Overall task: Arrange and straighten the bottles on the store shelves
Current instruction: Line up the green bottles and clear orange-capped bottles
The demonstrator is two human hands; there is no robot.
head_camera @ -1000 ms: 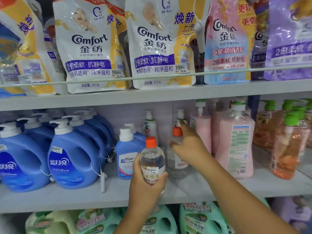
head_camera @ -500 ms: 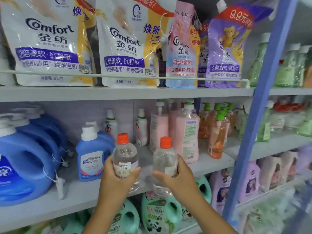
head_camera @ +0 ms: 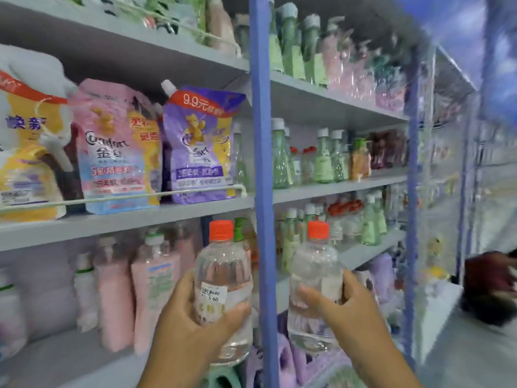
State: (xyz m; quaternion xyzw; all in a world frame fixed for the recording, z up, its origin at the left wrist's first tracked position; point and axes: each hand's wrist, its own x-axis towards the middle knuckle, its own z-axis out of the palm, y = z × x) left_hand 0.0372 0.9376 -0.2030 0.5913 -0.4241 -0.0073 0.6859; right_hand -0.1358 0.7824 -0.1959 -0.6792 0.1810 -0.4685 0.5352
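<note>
Bottles come first: two clear ones with orange caps, both held up off the shelves in front of the blue upright point(head_camera: 264, 163). The left hand point(head_camera: 193, 326) wraps its fingers and thumb round the middle of the left bottle point(head_camera: 222, 278), just under the white price sticker; the right hand point(head_camera: 355, 306) grasps the right bottle point(head_camera: 316, 278) the same way, at the label band. Both look full of clear liquid, so I judge them moderately heavy for their size, with thin plastic walls that would give under a hard squeeze and a smooth surface that could slip. The mid-body hold around the label seems the safest place; the caps are too small to carry by.

Left of the upright, a grey shelf point(head_camera: 126, 217) carries pink pouches point(head_camera: 117, 147) and purple pouches point(head_camera: 198, 147) behind a white rail, with pink pump bottles point(head_camera: 145, 289) on the shelf below. Right of it, green bottles point(head_camera: 324, 161) stand in rows, some red-capped ones among them. Farther right the aisle blurs; a dark shape low at the edge cannot be identified.
</note>
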